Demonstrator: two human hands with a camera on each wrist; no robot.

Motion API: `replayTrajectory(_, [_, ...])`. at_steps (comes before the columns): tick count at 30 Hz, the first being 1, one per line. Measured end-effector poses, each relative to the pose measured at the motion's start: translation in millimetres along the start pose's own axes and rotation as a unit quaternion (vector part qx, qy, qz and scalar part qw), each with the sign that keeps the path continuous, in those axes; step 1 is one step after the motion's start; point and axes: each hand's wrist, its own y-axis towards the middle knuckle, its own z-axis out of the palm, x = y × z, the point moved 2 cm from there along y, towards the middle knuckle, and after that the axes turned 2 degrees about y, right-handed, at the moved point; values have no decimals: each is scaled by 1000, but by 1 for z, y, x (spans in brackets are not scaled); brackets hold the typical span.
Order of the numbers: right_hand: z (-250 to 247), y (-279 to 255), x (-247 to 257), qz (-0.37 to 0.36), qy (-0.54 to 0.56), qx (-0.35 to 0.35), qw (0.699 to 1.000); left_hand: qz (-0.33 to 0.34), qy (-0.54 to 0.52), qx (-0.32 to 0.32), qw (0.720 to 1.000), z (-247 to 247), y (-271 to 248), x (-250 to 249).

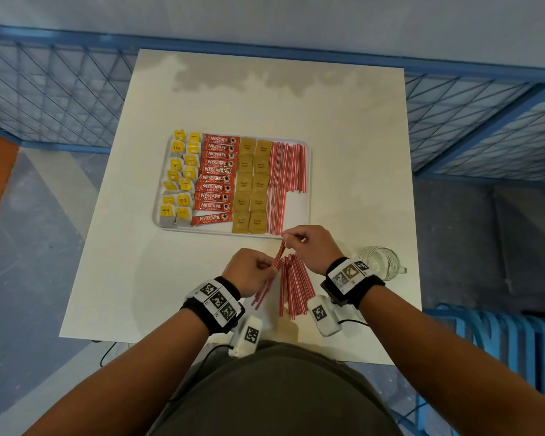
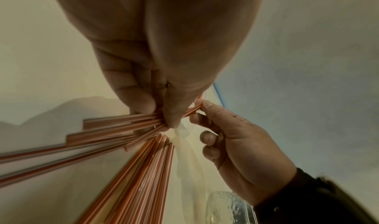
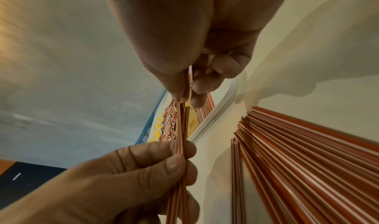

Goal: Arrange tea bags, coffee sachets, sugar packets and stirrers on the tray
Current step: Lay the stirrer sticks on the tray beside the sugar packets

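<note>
On the white tray (image 1: 307, 184), from left to right, lie two columns of yellow tea bags (image 1: 179, 180), a column of red coffee sachets (image 1: 215, 177), two columns of brown sugar packets (image 1: 251, 187) and, at the right side, rows of red-and-white stirrers (image 1: 285, 171). Nearer the person, on the cream table (image 1: 343, 152), the left hand (image 1: 251, 272) grips a small bundle of stirrers (image 1: 266, 286) with curled fingers and thumb; its lower ends splay out over the table. Just to the right, a loose fan of stirrers (image 1: 296, 287) lies flat on the table. The right hand (image 1: 309, 247) pinches the upper end of the held bundle between thumb and fingertips, close to the tray's near edge. Farther right stands a glass mug (image 1: 379, 262).
</note>
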Motion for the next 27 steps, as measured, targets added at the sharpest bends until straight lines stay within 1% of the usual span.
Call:
replayTrajectory(7, [1, 4, 1, 20, 17, 4, 1000, -29, -109, -24, 993, -3, -5, -13])
replayTrajectory(10, [-2, 4, 5, 32, 34, 11, 999, -30, -134, -32, 990, -4, -6, -18])
replayTrajectory(14, [-4, 2, 16, 26, 59, 36, 997, -21, -158, -26, 987, -6, -4, -20])
replayTrajectory(17, [-4, 3, 20, 24, 52, 47, 997, -18, -174, -26, 984, -6, -1, -19])
replayTrajectory(23, [-16, 20, 30, 10, 4, 68, 998, 4, -165, -33, 986, -6, 7, -15])
replayTrajectory(25, [-26, 31, 36, 8, -12, 69, 998, 5, -135, -30, 990, -5, 9, -11])
replayTrajectory(27, [-40, 45, 46, 3, -29, 60, 998, -9, -82, -29, 996, -3, 12, -3])
